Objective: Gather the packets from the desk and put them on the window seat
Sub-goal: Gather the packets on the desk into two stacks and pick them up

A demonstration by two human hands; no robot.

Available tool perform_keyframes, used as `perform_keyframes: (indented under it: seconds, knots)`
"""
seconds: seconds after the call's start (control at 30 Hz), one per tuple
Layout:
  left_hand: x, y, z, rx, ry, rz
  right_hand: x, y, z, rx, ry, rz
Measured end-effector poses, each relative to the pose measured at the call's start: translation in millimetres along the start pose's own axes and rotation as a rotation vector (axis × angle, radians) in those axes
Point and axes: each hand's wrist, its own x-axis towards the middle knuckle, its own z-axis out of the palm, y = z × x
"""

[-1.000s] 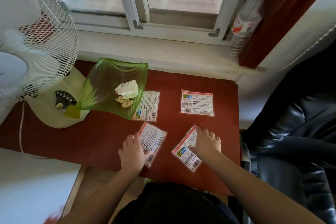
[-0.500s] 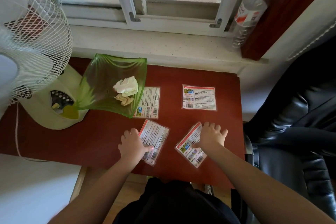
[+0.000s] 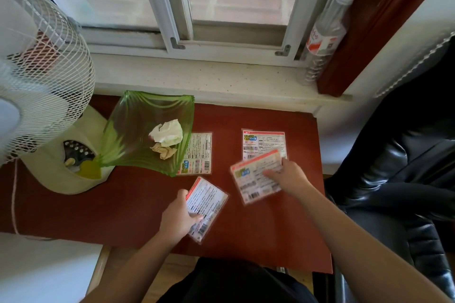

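Several flat printed packets are on the red desk (image 3: pixel 133 206). My left hand (image 3: pixel 178 219) grips the near left packet (image 3: pixel 206 204) by its left edge. My right hand (image 3: pixel 289 176) holds the near right packet (image 3: pixel 256 177), lifted and blurred, over the lower edge of a far right packet (image 3: pixel 264 141) that lies flat. A fourth packet (image 3: pixel 199 155) lies partly under the green dish. The pale speckled window seat (image 3: pixel 221 79) runs along the back of the desk, below the window.
A green glass dish (image 3: pixel 138 130) with crumpled paper (image 3: pixel 167 133) sits at the desk's back left. A white fan (image 3: pixel 37 76) stands at the left. A clear plastic bottle (image 3: pixel 325 37) stands on the sill's right end. A black leather chair (image 3: pixel 403 167) is at the right.
Both hands went from pressing on the two near packets to gripping them. The right packet has risen off the desk and moved toward the far right packet.
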Motion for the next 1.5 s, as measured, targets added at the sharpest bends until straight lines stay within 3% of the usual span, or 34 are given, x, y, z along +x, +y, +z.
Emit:
perform_keyframes:
  seconds: [0.17,0.33,0.43,0.6,0.87,1.0,1.13,1.37,1.5]
  knots:
    - [1,-9,-2,-0.112,-0.025,0.075,32,-20,-15,0.335,0.216,0.055]
    - [7,-12,-8,-0.208,-0.081,0.093,65,-21,-5,0.439,0.248,0.257]
    - [10,-6,-10,-0.330,-0.066,0.037,78,-20,3,0.377,0.294,0.295]
    - [23,12,-14,-0.459,0.066,-0.086,85,-28,15,-0.099,0.400,0.358]
    - [51,28,-2,-0.521,0.273,-0.207,84,-25,16,-0.172,0.420,0.371]
    - [61,40,3,-0.480,0.424,-0.242,88,-22,13,-0.201,0.395,0.365]
    - [68,51,6,-0.261,0.544,-0.321,92,-23,10,-0.215,0.385,0.360]
    - [79,50,13,-0.103,0.510,-0.233,91,-21,7,-0.251,0.398,0.341]
    - [76,45,12,0.150,0.516,-0.101,90,-20,4,-0.266,0.405,0.327]
